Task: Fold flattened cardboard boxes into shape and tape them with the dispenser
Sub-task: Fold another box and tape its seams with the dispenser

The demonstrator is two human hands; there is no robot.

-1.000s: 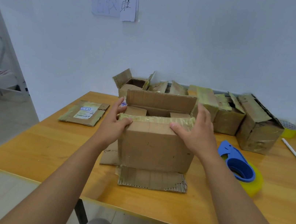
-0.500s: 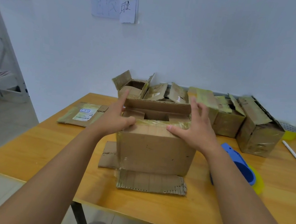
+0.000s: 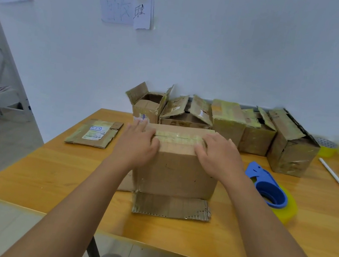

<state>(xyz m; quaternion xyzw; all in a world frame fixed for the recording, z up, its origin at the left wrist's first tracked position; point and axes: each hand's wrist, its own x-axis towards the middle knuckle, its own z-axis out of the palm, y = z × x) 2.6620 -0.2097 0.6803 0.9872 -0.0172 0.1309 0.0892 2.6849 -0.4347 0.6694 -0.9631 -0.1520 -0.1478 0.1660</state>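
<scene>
Plain packing room: wooden table (image 3: 70, 170), taped cartons (image 3: 226, 121) along a bare white wall (image 3: 220, 48).

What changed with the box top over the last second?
The far flap of the box was standing open; both top flaps now lie folded shut, meeting at the seam. The left hand and right hand moved up onto the top and press it flat. The tape dispenser stayed put.

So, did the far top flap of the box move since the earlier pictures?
Yes. The far flap folded down toward the person, meeting the near flap; the box stayed on the table.
</scene>
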